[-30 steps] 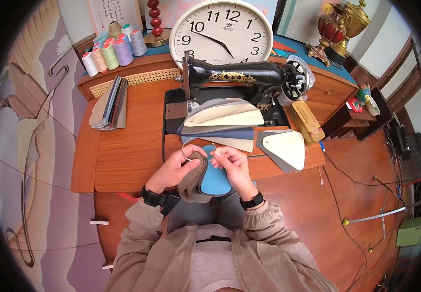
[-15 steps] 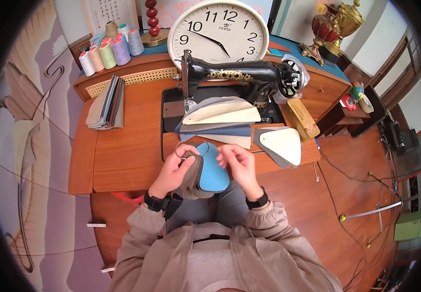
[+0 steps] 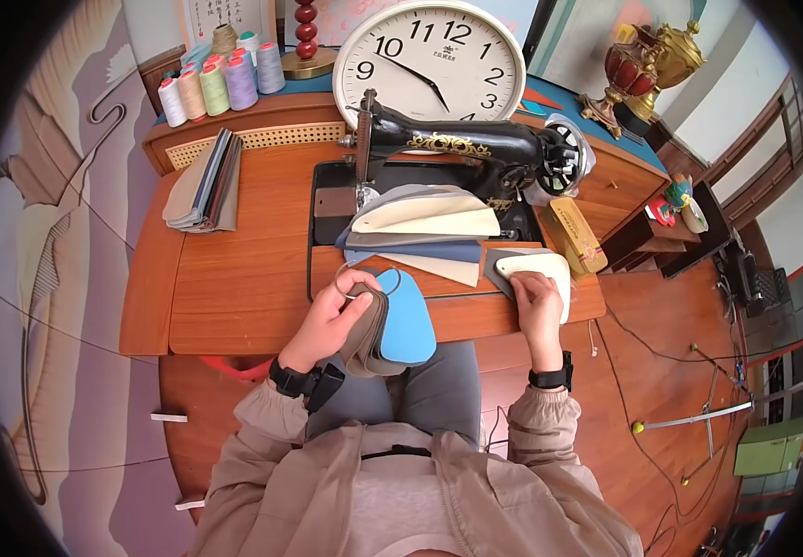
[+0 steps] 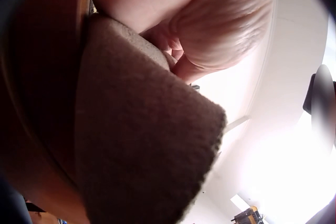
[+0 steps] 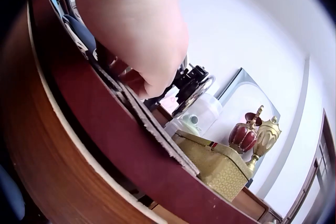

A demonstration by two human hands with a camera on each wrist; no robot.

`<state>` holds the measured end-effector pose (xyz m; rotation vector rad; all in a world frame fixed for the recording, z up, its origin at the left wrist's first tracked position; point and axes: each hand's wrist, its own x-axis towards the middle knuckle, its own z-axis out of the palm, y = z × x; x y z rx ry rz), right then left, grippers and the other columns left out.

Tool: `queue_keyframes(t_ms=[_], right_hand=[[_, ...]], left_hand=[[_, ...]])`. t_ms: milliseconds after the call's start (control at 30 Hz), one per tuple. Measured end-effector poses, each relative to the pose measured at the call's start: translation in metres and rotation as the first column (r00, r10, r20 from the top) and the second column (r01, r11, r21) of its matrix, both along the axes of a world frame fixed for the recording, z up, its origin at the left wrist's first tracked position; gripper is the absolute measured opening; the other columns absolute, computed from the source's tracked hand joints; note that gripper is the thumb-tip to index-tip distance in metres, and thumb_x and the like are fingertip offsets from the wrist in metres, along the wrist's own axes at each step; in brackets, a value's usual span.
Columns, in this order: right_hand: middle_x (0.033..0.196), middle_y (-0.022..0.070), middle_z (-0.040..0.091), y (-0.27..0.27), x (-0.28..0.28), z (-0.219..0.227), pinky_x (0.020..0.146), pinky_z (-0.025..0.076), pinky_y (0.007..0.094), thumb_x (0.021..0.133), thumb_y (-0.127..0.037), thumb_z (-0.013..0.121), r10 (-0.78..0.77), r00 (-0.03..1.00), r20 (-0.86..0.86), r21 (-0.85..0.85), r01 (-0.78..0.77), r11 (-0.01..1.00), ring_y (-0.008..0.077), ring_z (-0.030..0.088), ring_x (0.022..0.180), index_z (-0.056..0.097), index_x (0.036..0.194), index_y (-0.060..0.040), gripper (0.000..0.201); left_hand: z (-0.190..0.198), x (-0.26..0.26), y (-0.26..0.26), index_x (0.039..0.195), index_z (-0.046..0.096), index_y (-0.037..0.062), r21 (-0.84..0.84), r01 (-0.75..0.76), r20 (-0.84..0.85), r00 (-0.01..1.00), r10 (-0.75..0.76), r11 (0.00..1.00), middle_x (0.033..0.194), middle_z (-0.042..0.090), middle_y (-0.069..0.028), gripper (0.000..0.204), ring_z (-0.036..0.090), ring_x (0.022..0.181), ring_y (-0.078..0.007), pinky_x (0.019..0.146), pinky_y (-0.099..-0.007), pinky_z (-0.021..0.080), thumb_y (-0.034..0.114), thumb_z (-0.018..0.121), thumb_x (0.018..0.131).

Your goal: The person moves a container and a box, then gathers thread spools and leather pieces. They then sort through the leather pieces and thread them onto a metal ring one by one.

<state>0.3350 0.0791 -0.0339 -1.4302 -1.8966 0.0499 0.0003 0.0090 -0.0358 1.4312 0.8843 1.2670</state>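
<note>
In the head view my left hand (image 3: 327, 320) grips a bundle of swatches by its narrow end, where a metal ring (image 3: 398, 280) passes. Brown swatches (image 3: 360, 336) hang nearest the palm, with a light blue swatch (image 3: 409, 320) fanned out to the right. A brown fuzzy swatch (image 4: 142, 129) fills much of the left wrist view. My right hand (image 3: 539, 320) is over a white swatch (image 3: 557, 266) lying on grey ones (image 3: 497, 271) at the table's front right. Its fingers are bent down onto the pile; I cannot tell whether they pinch the swatch.
A black sewing machine (image 3: 448, 139) stands behind, with cream, grey and blue swatches (image 3: 429, 218) before it. To its right lies a gold tin (image 3: 573, 237); at left, another swatch stack (image 3: 206, 190). Thread spools (image 3: 216, 88) and a clock (image 3: 429, 65) line the back.
My right hand has let go of the ring and moved right to the white swatch. My left hand still holds the ringed bundle, and the blue swatch is now fully in sight.
</note>
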Motion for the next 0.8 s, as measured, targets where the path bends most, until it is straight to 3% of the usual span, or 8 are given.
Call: queue_keyframes(t_ms=[67, 367, 500, 600, 700, 767, 800], right_hand=[[0.097, 0.0071, 0.073, 0.004, 0.003, -0.001, 0.083, 0.051, 0.0357, 0.084, -0.008, 0.073, -0.031, 0.998, -0.046, -0.048, 0.028, 0.998, 0.0284, 0.063, 0.089, 0.076, 0.091, -0.0023, 0.01], [0.099, 0.0053, 0.075, 0.011, 0.017, -0.004, 0.086, 0.051, 0.0323, 0.084, -0.009, 0.074, 0.032, 0.97, -0.239, -0.146, -0.069, 0.987, 0.0241, 0.064, 0.09, 0.077, 0.09, -0.004, 0.008], [0.099, 0.0048, 0.074, 0.006, 0.008, -0.008, 0.084, 0.052, 0.0347, 0.082, -0.008, 0.074, 0.004, 0.983, -0.186, -0.079, -0.019, 0.997, 0.0261, 0.063, 0.088, 0.076, 0.089, -0.005, 0.008], [0.099, 0.0062, 0.07, -0.001, -0.003, 0.0, 0.077, 0.052, 0.0391, 0.081, -0.005, 0.071, -0.007, 1.0, 0.019, 0.026, 0.006, 1.0, 0.0307, 0.06, 0.085, 0.07, 0.092, -0.0052, 0.011], [0.1, 0.0078, 0.07, 0.01, -0.004, -0.002, 0.077, 0.052, 0.0394, 0.082, -0.006, 0.07, -0.004, 0.995, 0.103, 0.111, -0.008, 0.994, 0.0314, 0.061, 0.088, 0.07, 0.093, -0.0047, 0.011], [0.094, 0.0125, 0.069, 0.008, -0.013, 0.007, 0.073, 0.052, 0.0408, 0.087, -0.006, 0.067, 0.032, 0.997, 0.072, 0.188, -0.045, 0.981, 0.0335, 0.063, 0.084, 0.068, 0.094, -0.0035, 0.008], [0.09, 0.0144, 0.068, -0.001, -0.029, 0.021, 0.069, 0.052, 0.0416, 0.089, -0.007, 0.065, -0.005, 0.999, -0.049, 0.12, 0.011, 0.993, 0.0347, 0.064, 0.08, 0.068, 0.095, -0.0033, 0.007]], left_hand=[[0.001, 0.002, -0.001, 0.111, 0.054, 0.0031, -0.017, -0.012, 0.024, 1.0, 0.012, 1.0, 0.106, 0.055, -0.0001, 0.012, 0.051, 0.1, -0.0077, 0.092, -0.0242, 0.042, 0.01, 0.051, 0.102], [-0.002, 0.002, 0.0, 0.112, 0.054, 0.0038, -0.023, 0.01, 0.045, 0.999, -0.009, 1.0, 0.105, 0.055, 0.0, 0.012, 0.052, 0.098, -0.0065, 0.089, -0.0235, 0.044, 0.011, 0.05, 0.104], [-0.003, 0.002, 0.001, 0.112, 0.053, 0.004, -0.03, 0.01, 0.056, 0.998, -0.008, 0.999, 0.105, 0.055, 0.0002, 0.012, 0.052, 0.097, -0.006, 0.087, -0.0231, 0.045, 0.011, 0.05, 0.104], [-0.004, 0.002, 0.001, 0.112, 0.053, 0.0042, -0.034, 0.017, 0.063, 0.998, -0.015, 0.999, 0.105, 0.055, 0.0002, 0.011, 0.053, 0.096, -0.0059, 0.086, -0.0228, 0.045, 0.011, 0.05, 0.104], [-0.006, 0.001, 0.001, 0.115, 0.054, 0.0017, -0.059, 0.038, 0.075, 0.997, -0.033, 0.998, 0.11, 0.055, -0.0021, 0.015, 0.054, 0.1, -0.0076, 0.089, -0.0237, 0.045, 0.005, 0.05, 0.102], [-0.006, 0.001, 0.002, 0.116, 0.054, 0.0018, -0.036, 0.034, 0.042, 0.999, -0.033, 0.999, 0.109, 0.055, -0.0019, 0.015, 0.055, 0.098, -0.0073, 0.087, -0.0233, 0.046, 0.005, 0.05, 0.102], [-0.005, 0.001, 0.003, 0.116, 0.054, 0.0018, -0.032, 0.024, 0.038, 0.999, -0.023, 0.999, 0.109, 0.055, -0.0019, 0.015, 0.055, 0.098, -0.0073, 0.087, -0.0233, 0.046, 0.005, 0.05, 0.102]])
